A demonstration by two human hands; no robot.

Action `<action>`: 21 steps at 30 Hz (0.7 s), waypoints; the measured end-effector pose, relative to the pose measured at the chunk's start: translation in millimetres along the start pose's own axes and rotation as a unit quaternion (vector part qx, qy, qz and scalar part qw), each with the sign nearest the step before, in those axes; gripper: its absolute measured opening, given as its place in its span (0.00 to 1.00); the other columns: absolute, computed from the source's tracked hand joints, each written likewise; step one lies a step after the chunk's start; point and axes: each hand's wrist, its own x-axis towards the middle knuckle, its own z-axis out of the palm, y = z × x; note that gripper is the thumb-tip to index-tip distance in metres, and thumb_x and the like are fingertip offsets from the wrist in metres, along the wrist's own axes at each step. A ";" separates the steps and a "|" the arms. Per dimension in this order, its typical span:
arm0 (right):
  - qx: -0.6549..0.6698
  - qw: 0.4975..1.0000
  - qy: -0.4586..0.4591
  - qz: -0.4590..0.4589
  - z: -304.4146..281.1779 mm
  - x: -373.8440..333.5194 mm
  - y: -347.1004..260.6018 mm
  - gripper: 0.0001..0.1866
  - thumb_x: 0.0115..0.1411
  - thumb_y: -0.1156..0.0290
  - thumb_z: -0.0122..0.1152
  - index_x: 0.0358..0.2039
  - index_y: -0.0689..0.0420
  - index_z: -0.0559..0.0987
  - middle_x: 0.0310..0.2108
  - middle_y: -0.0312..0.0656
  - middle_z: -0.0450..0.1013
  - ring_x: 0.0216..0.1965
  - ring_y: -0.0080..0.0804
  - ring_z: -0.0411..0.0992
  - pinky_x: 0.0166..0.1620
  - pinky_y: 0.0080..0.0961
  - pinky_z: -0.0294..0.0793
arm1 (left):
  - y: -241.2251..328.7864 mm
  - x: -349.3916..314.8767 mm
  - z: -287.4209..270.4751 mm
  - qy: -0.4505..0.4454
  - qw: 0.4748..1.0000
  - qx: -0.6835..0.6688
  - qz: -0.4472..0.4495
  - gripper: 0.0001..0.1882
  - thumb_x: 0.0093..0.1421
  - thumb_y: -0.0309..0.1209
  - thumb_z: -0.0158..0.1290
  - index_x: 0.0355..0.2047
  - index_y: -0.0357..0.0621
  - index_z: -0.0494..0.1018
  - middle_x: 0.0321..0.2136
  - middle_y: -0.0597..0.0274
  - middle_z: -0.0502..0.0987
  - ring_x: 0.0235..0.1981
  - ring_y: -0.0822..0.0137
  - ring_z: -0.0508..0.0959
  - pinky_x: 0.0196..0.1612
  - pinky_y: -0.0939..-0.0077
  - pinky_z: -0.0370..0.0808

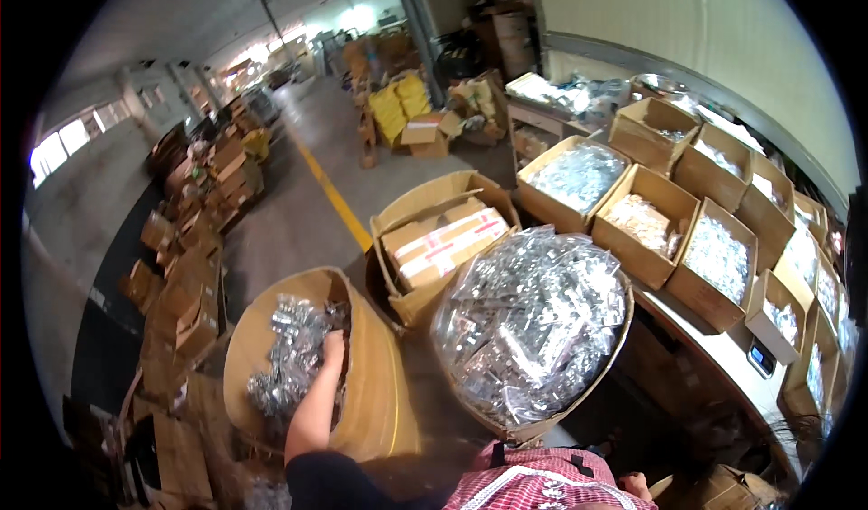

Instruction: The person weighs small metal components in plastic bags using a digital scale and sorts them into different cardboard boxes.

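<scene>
My left hand (334, 351) reaches down into a tall round-sided cardboard carton (375, 392) at the left. Its fingers look curled against a clear plastic bag of shiny metal parts (297, 343); their tips are hidden. More such bags lie around it inside the carton. Just right of it stands a wide carton heaped with clear bags of silvery metal pieces (533, 316). My right hand (636, 486) is low at the bottom edge, beside my red checked apron (542, 483). Its fingers look closed, and whatever they hold cannot be made out.
Behind stands an open carton holding a taped box (443, 243). On the right, a table (674, 329) carries several open boxes of bagged parts and a small digital scale (761, 358). Flattened cardboard (181, 347) piles up at the left. A yellow line (325, 184) crosses the floor.
</scene>
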 end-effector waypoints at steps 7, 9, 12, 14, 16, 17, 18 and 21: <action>0.065 0.992 0.073 0.081 9.7 5.8 29.1 0.08 0.53 0.71 0.62 0.32 0.60 0.81 0.24 0.42 0.76 0.21 0.33 0.70 0.26 0.34 0.71 | 71.9 26.7 -65.0 0.230 0.885 -0.382 0.133 0.09 0.60 0.28 0.55 0.36 0.35 0.77 0.32 0.63 0.77 0.36 0.69 0.75 0.46 0.77 0.71; 0.088 0.990 0.094 0.064 9.3 -11.7 63.5 0.11 0.54 0.68 0.60 0.34 0.61 0.81 0.27 0.44 0.76 0.27 0.36 0.73 0.31 0.35 0.74 | 132.6 18.9 -71.6 0.191 0.870 -0.446 0.089 0.09 0.59 0.29 0.54 0.37 0.36 0.76 0.33 0.65 0.76 0.38 0.70 0.74 0.44 0.80 0.68; 0.033 0.995 0.082 0.050 21.4 -10.5 69.3 0.14 0.53 0.65 0.58 0.36 0.61 0.81 0.34 0.48 0.76 0.34 0.42 0.74 0.37 0.36 0.74 | 180.8 -21.6 -110.3 0.086 0.833 -0.545 0.045 0.29 0.58 0.40 0.53 0.57 0.38 0.66 0.53 0.52 0.69 0.55 0.58 0.66 0.58 0.57 0.61; -0.062 0.993 0.100 0.016 14.2 -1.3 67.5 0.16 0.53 0.63 0.57 0.38 0.61 0.81 0.38 0.51 0.76 0.39 0.45 0.74 0.41 0.38 0.74 | 230.9 -54.0 -81.6 0.029 0.810 -0.586 0.020 0.28 0.62 0.41 0.48 0.59 0.38 0.64 0.58 0.55 0.67 0.56 0.58 0.68 0.58 0.61 0.65; -0.182 0.969 0.165 -0.023 -16.4 25.0 85.0 0.18 0.53 0.61 0.56 0.39 0.61 0.81 0.42 0.54 0.76 0.45 0.49 0.75 0.46 0.39 0.75 | 263.1 -59.0 -18.7 -0.049 0.807 -0.587 0.050 0.30 0.65 0.44 0.44 0.62 0.37 0.60 0.61 0.55 0.63 0.58 0.57 0.67 0.58 0.61 0.65; 0.038 0.991 0.068 0.111 -34.7 -9.7 -74.0 0.18 0.54 0.63 0.52 0.40 0.61 0.80 0.44 0.55 0.75 0.47 0.50 0.74 0.47 0.41 0.74 | 286.1 -107.5 -42.6 -0.027 0.810 -0.585 0.014 0.30 0.66 0.44 0.43 0.62 0.37 0.60 0.60 0.54 0.64 0.58 0.57 0.67 0.58 0.60 0.65; 0.057 0.986 0.079 0.135 -54.4 -9.0 -79.3 0.18 0.52 0.65 0.53 0.41 0.59 0.80 0.43 0.55 0.75 0.46 0.48 0.75 0.48 0.39 0.74 | 304.7 -118.9 -16.0 -0.098 0.820 -0.559 0.076 0.29 0.65 0.44 0.42 0.61 0.37 0.61 0.59 0.54 0.65 0.57 0.56 0.67 0.59 0.59 0.65; 0.204 0.961 0.187 -0.015 -95.8 -14.7 -121.2 0.15 0.52 0.64 0.61 0.38 0.57 0.81 0.28 0.43 0.78 0.31 0.32 0.77 0.37 0.29 0.76 | 340.3 -123.4 75.8 -0.383 0.717 -0.500 0.299 0.27 0.64 0.43 0.41 0.57 0.36 0.65 0.56 0.53 0.67 0.56 0.56 0.67 0.59 0.58 0.64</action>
